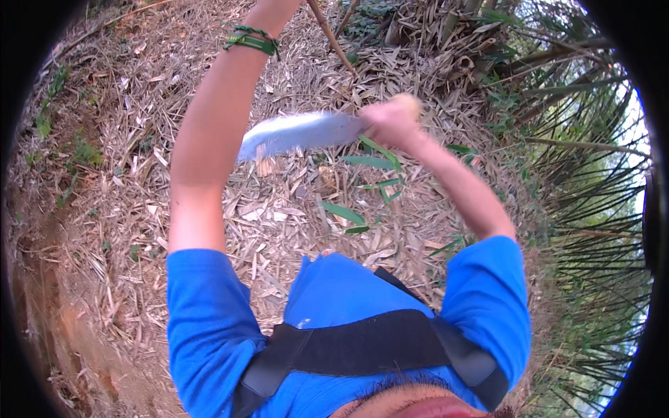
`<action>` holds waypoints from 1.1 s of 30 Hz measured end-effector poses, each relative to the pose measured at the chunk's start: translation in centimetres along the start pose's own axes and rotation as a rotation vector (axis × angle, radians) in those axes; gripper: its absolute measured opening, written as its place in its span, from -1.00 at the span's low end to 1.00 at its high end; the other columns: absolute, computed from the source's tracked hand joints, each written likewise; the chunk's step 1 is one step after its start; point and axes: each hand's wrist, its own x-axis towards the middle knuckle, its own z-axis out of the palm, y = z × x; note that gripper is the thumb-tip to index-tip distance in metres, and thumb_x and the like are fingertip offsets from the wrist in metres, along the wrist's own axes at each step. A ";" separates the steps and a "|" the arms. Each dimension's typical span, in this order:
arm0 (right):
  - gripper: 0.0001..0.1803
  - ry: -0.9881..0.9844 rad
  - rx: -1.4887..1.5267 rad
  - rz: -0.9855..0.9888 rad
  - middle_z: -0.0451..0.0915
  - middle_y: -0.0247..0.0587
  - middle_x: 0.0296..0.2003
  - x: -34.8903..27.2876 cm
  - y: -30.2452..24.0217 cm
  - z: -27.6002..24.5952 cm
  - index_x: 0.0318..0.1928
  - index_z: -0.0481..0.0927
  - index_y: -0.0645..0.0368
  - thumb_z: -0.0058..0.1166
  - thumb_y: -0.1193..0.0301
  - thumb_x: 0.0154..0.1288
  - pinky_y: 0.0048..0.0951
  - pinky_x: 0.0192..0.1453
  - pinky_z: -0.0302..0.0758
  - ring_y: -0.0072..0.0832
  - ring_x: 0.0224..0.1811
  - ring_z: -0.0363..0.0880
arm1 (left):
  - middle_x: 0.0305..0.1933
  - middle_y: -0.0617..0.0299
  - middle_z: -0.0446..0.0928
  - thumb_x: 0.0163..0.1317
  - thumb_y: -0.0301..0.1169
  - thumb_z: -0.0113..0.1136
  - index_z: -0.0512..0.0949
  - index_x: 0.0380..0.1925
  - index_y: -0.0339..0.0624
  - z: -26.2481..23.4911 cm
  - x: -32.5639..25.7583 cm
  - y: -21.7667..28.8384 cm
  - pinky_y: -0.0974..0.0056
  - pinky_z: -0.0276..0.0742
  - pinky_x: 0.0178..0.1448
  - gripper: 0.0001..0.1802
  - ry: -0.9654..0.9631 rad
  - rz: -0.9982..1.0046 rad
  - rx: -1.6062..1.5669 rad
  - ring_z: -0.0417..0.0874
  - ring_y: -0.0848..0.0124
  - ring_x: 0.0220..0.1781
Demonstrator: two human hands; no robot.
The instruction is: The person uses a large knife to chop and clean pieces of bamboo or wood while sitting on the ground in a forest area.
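Observation:
My right hand (391, 124), slightly smeared by motion, is closed round the handle of a machete (300, 133). Its broad, shiny blade points left, and its tip comes close to my left forearm in the picture. A pale yellowish handle end (411, 106) shows beyond my fist. My left arm (216, 125), with green bands (252, 42) at the wrist, reaches up past the top edge, so the hand is cut off from view. Below the machete are narrow green leaves (369, 161). A thin brown stick (330, 36) slants down from the top edge, right of my left wrist.
Dry leaves and bamboo litter (132, 181) cover the ground. At the upper right stand bamboo stumps (463, 64) with green leaves around them. Long thin stems (592, 237) crowd the right side. Bare reddish soil (70, 327) shows at the lower left.

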 end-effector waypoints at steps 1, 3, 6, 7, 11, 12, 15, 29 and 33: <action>-0.88 -0.045 -0.018 0.367 0.67 -0.08 -0.45 -0.7 4.5 0.9 -0.38 0.65 0.12 0.09 0.41 0.10 -0.12 -0.26 0.62 -0.14 -0.32 0.70 | -0.83 0.45 0.09 0.34 0.35 -0.18 0.16 -0.76 0.09 -0.4 0.8 -0.5 0.36 0.12 -0.74 -0.31 -0.035 0.075 0.015 0.17 0.53 -0.85; -0.82 -0.184 -0.067 0.704 0.69 -0.01 -0.37 -3.7 9.7 2.9 -0.33 0.68 0.12 0.08 0.38 0.07 -0.14 -0.21 0.64 -0.11 -0.26 0.71 | -0.82 0.45 0.10 0.34 0.34 -0.17 0.17 -0.73 0.09 -0.7 -0.7 -3.9 0.37 0.09 -0.73 -0.32 0.221 -0.040 -0.260 0.17 0.54 -0.83; -0.67 -0.174 0.098 0.774 0.68 0.12 -0.27 -4.1 12.5 2.3 -0.23 0.69 0.21 0.05 0.33 0.01 -0.14 -0.08 0.64 -0.03 -0.21 0.70 | -0.78 0.47 0.08 0.31 0.37 -0.16 0.14 -0.70 0.09 0.4 0.1 -3.8 0.37 0.01 -0.71 -0.32 0.189 -0.075 -0.290 0.12 0.55 -0.81; -0.70 -0.269 0.154 0.738 0.68 0.09 -0.28 -4.3 9.4 2.3 -0.24 0.69 0.21 0.07 0.35 0.02 -0.14 -0.09 0.64 -0.05 -0.23 0.70 | -0.78 0.47 0.07 0.30 0.38 -0.16 0.13 -0.70 0.10 -0.2 -0.1 -3.1 0.37 0.00 -0.71 -0.32 0.112 -0.136 -0.207 0.10 0.54 -0.80; -0.78 -0.229 -0.090 0.574 0.69 0.01 -0.34 -4.6 3.1 0.4 -0.26 0.68 0.17 0.15 0.40 0.05 -0.15 -0.15 0.65 -0.11 -0.28 0.70 | -0.79 0.48 0.02 0.29 0.40 -0.16 0.11 -0.70 0.11 1.9 -1.4 -3.3 0.37 0.00 -0.71 -0.31 -0.091 -0.093 -0.197 0.06 0.55 -0.80; -0.80 -0.269 -0.011 0.519 0.68 -0.01 -0.36 -4.3 0.9 -0.2 -0.27 0.68 0.17 0.17 0.41 0.06 -0.15 -0.19 0.64 -0.13 -0.30 0.70 | -0.79 0.48 0.02 0.29 0.39 -0.16 0.10 -0.71 0.11 2.6 -1.7 -2.9 0.37 0.00 -0.71 -0.31 -0.118 -0.086 -0.233 0.07 0.56 -0.80; -0.82 -0.306 0.089 0.330 0.64 -0.05 -0.48 -2.7 -4.4 -0.2 -0.29 0.58 0.21 0.18 0.43 0.07 -0.14 -0.32 0.62 -0.18 -0.39 0.69 | -0.79 0.48 0.03 0.30 0.38 -0.16 0.09 -0.72 0.09 4.5 -1.9 -2.4 0.38 0.02 -0.72 -0.30 -0.141 -0.010 -0.197 0.08 0.57 -0.81; -0.80 -0.141 0.674 0.966 0.59 -0.14 -0.59 -11.7 11.7 5.0 -0.51 0.61 0.26 0.10 0.35 -0.04 -0.31 -0.45 0.46 -0.41 -0.53 0.58 | -0.76 0.39 0.13 0.24 0.34 0.01 0.22 -0.64 0.00 -3.6 -1.5 -6.4 0.28 0.18 -0.64 -0.33 0.044 -0.166 -0.787 0.18 0.46 -0.76; -0.91 0.132 0.965 1.174 0.52 -0.31 -0.68 -17.1 3.0 11.5 -0.58 0.57 0.20 0.15 0.48 -0.01 -0.41 -0.58 0.37 -0.54 -0.70 0.44 | -0.74 0.46 0.06 0.45 0.27 -0.52 0.15 -0.56 0.03 -9.8 -4.1 -5.5 0.44 -0.11 -0.68 -0.37 0.508 -0.055 -0.374 -0.05 0.55 -0.75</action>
